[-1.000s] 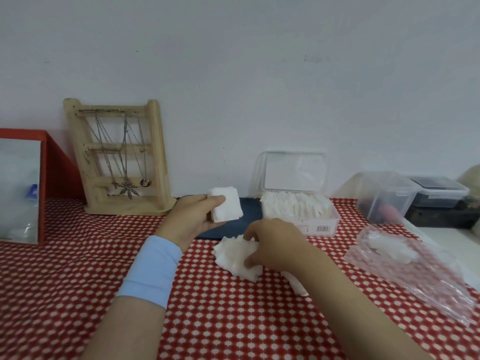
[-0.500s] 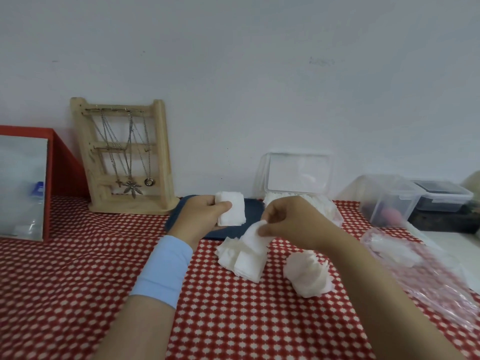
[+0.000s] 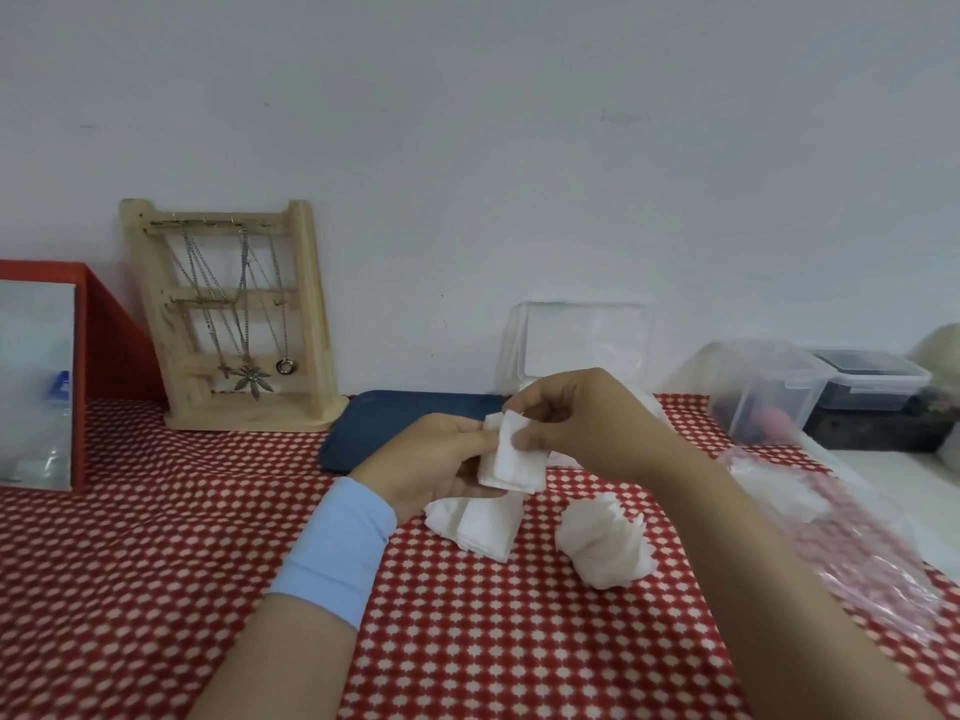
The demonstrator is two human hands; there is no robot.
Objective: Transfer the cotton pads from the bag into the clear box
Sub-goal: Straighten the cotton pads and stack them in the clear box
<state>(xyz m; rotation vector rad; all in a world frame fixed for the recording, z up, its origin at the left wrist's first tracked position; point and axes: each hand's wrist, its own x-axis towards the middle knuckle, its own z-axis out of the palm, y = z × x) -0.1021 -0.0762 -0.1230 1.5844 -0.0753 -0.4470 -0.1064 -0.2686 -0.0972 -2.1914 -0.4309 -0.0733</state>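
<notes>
In the head view, behind the hands stands the clear box (image 3: 582, 350) with its lid raised against the wall; the right hand (image 3: 582, 423) covers most of its lower part, so its filling is hardly visible. To the left of the left hand (image 3: 431, 465) a wooden necklace stand (image 3: 228, 314) leans at the wall, and a dark blue tray (image 3: 384, 423) lies just behind that hand. To the right of the right forearm lies the plastic bag (image 3: 852, 532), with some white pads inside.

Both hands meet above the red checked cloth (image 3: 130, 563). The left hand, with a light blue wristband (image 3: 337, 548), holds a small stack of cotton pads (image 3: 511, 459) from the left, and the right hand pinches the same stack at its top.

Under the hands two loose heaps of pads lie on the cloth: a flat pile (image 3: 483, 527) and a rounded bunch (image 3: 605, 548), apart from each other.
</notes>
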